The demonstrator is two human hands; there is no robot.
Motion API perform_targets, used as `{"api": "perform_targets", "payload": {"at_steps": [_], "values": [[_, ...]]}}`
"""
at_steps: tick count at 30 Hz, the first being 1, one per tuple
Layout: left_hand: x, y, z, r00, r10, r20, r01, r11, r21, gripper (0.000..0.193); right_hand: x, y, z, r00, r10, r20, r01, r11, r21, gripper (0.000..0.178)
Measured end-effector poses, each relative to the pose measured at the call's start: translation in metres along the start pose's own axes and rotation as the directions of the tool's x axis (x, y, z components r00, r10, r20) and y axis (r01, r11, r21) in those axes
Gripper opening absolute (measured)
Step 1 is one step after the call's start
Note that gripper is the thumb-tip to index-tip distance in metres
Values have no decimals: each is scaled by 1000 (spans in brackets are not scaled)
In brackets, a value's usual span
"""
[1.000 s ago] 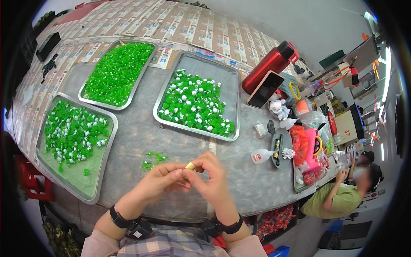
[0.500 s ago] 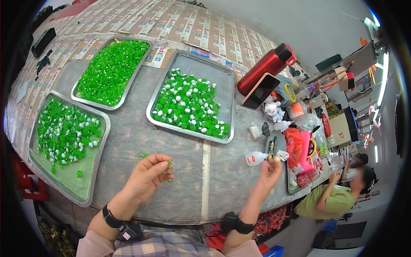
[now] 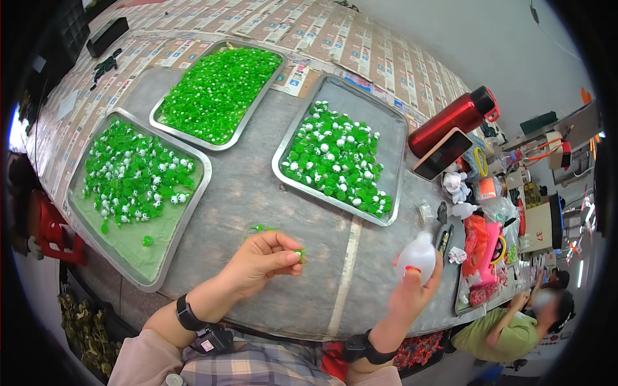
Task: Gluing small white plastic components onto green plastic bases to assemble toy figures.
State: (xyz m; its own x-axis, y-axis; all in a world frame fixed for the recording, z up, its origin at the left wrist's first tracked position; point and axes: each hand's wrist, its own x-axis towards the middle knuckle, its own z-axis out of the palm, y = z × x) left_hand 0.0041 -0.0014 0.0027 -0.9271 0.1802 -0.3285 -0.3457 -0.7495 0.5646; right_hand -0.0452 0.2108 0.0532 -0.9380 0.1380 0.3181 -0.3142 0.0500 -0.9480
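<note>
My left hand (image 3: 261, 262) pinches a small green plastic piece (image 3: 300, 256) between thumb and fingertips, above the grey table covering. A few more green pieces (image 3: 259, 228) lie on the covering just beyond that hand. My right hand (image 3: 415, 297) is closed around a small white squeeze bottle (image 3: 417, 252), raised off the table with its narrow end up. Past my hands stands a metal tray (image 3: 283, 181) of green pieces with white balls. To the left is another tray (image 3: 168, 257) with similar green-and-white pieces, and behind it a tray (image 3: 222, 147) full of mostly green ones.
A red flask (image 3: 447, 122) lies at the far right with a phone (image 3: 443, 154) leaning against it. Crumpled tissue (image 3: 457, 255), a pink item (image 3: 490, 248) and bags crowd the right edge. Another person (image 3: 505, 331) in a green shirt sits further right.
My right hand has taken the squeeze bottle from the table and lifted it toward me. The left hand still pinches a green piece. The whole view has shifted, so the trays appear further right.
</note>
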Motion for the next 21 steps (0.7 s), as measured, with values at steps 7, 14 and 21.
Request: {"api": "perform_targets", "payload": {"at_steps": [7, 14, 21], "values": [[1, -1, -5, 999, -5, 48, 6, 1000, -27, 10, -4, -14, 38, 973, -224, -59, 216, 970, -107, 63], [0, 0, -4, 999, -19, 39, 20, 1000, -23, 10, -14, -11, 47, 963, -268, 30, 270, 960, -78, 59], [1, 0, -4, 999, -8, 50, 10, 999, -39, 10, -12, -5, 48, 938, -321, 129, 330, 943, -52, 55]]}}
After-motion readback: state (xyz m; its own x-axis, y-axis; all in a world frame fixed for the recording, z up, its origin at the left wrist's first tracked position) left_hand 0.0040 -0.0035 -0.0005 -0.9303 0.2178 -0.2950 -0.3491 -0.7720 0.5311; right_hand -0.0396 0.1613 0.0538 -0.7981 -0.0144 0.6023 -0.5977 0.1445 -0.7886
